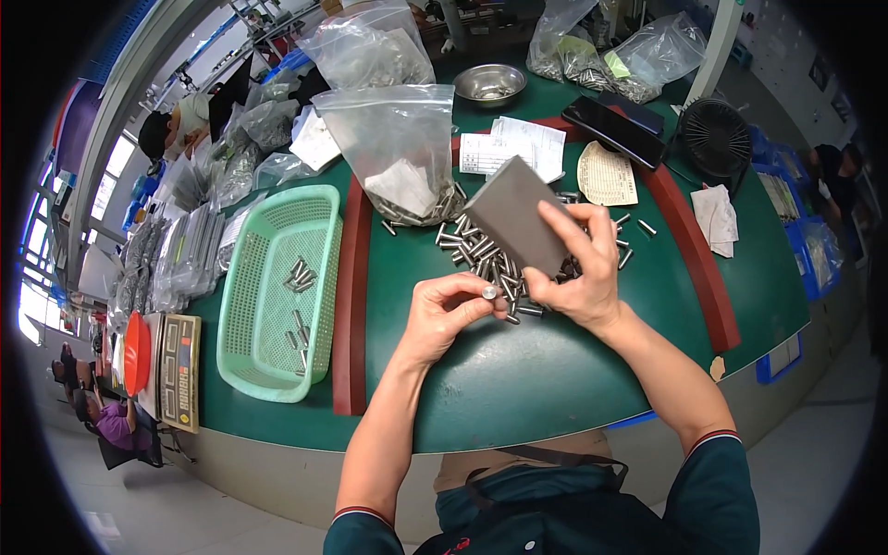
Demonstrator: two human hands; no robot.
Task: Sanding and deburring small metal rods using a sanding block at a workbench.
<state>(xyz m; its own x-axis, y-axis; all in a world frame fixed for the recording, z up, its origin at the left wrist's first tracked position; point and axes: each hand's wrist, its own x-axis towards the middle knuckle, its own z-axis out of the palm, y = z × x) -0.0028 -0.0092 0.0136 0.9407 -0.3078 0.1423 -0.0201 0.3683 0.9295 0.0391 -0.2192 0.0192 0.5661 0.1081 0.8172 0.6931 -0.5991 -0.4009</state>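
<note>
My left hand (442, 313) pinches a short metal pin (489, 291) between thumb and fingertips, its round end facing up. My right hand (585, 268) grips a flat grey-brown rectangular block (521, 215) by its right side, fingers on top and thumb at the near edge. The block is tilted above a loose pile of shiny metal pins (476, 248) and hides part of it. A few single pins (647, 227) lie to the right of the pile. Left of my hands, a light green plastic basket (319, 361) holds several similar pins.
An open clear bag of pins (393, 139) stands behind the pile. Dark red strips (351, 305) border the work area. Beyond are papers (536, 139), a steel bowl (490, 83), a phone (614, 132) and a black fan (714, 139). A scale (178, 370) sits far left.
</note>
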